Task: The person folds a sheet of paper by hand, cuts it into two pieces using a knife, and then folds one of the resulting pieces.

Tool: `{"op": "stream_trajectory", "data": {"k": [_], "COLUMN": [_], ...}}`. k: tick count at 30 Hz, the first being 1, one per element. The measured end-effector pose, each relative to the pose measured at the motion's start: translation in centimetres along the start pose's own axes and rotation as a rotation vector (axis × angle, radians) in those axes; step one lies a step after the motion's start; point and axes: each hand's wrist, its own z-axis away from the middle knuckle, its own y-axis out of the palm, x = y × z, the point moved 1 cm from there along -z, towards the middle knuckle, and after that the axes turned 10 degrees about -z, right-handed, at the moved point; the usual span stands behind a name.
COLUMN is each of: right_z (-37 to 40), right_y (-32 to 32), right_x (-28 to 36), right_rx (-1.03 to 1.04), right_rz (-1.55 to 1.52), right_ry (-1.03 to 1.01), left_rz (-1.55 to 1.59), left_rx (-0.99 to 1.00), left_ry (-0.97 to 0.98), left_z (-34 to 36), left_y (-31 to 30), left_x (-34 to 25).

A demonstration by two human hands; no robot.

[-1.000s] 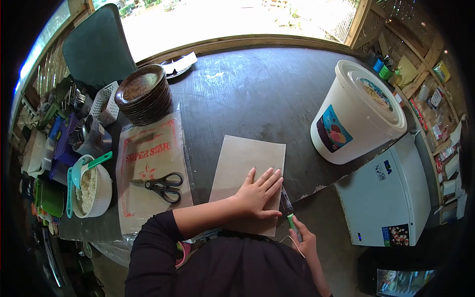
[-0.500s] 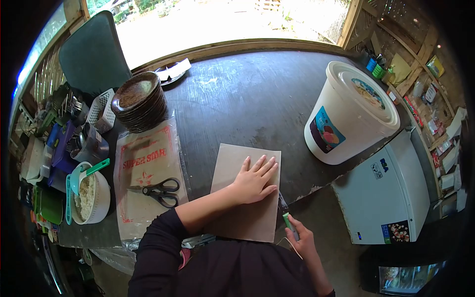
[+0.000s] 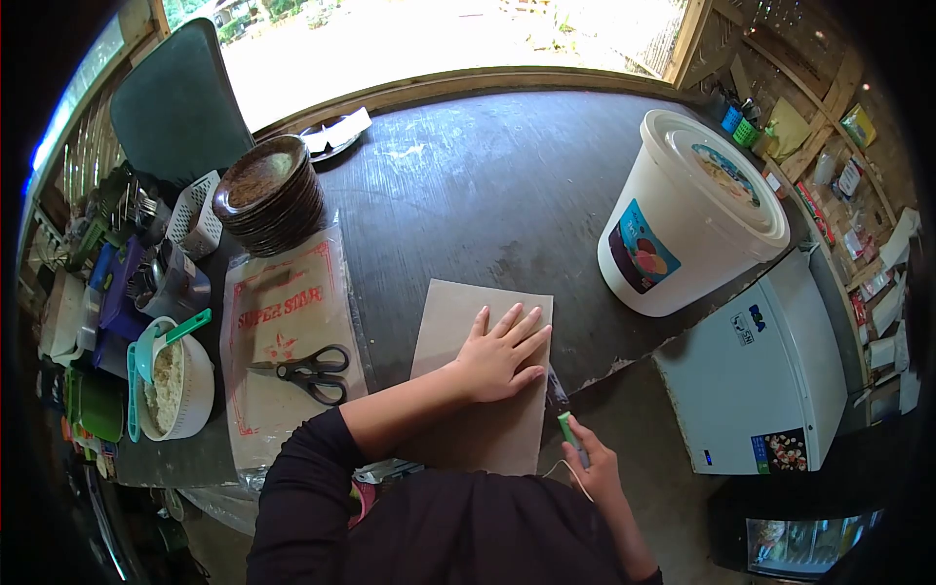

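A folded sheet of brown paper (image 3: 458, 327) lies on the dark wooden counter (image 3: 468, 205) near its front edge. My left hand (image 3: 502, 356) presses flat on the sheet, fingers spread, close to its right edge. My right hand (image 3: 590, 466) grips a green-handled knife (image 3: 565, 419) whose blade lies along the paper's right edge, just below the left hand's fingers.
Black scissors (image 3: 307, 372) rest on a clear plastic bag with red print (image 3: 283, 322) to the left. A stack of brown plates (image 3: 268, 195), a colander of rice (image 3: 175, 380) and utensil bins stand farther left. A white lidded bucket (image 3: 692, 229) and white chest freezer (image 3: 760, 375) are at right.
The view has shifted slightly. My right hand with the knife has drawn a little toward me along the paper's right edge; the left hand stays pressed on the sheet.
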Motion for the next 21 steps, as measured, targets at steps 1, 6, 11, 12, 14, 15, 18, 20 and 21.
{"op": "stream_trajectory", "data": {"k": [1, 6, 11, 12, 14, 15, 18, 20, 21], "right_z": [0.5, 2.2, 1.2, 0.6, -0.6, -1.3, -2.5, -2.6, -2.5], "right_y": [-0.4, -1.8, -1.1, -0.9, -0.3, 0.0, 0.5, 0.7, 0.7], "right_x": [0.0, 0.4, 0.0, 0.2, 0.3, 0.3, 0.5, 0.5, 0.6], "right_rx": [-0.017, -0.043, -0.056, -0.053, -0.051, -0.055, -0.061, -0.063, -0.07], "right_rz": [0.012, 0.004, 0.016, 0.012, 0.008, 0.008, 0.01, 0.017, 0.008], "right_ry": [0.014, 0.105, -0.001, -0.016, -0.031, -0.065, -0.082, -0.064, -0.047], "left_rz": [0.002, -0.007, -0.005, -0.002, 0.0, 0.005, -0.001, -0.009, -0.014], "left_rx": [0.001, -0.008, -0.004, -0.006, -0.023, -0.04, -0.04, -0.038, -0.035], "left_ry": [0.0, -0.001, 0.0, 0.003, 0.003, 0.001, -0.001, 0.001, 0.007], "left_z": [0.0, 0.0, 0.0, 0.0, 0.0, 0.0, 0.0, 0.0, 0.0], "left_y": [0.0, 0.1, -0.2, -0.1, 0.0, 0.0, 0.2, 0.1, 0.2], "left_x": [0.0, -0.1, -0.1, -0.1, -0.1, -0.1, -0.1, 0.0, -0.1]}}
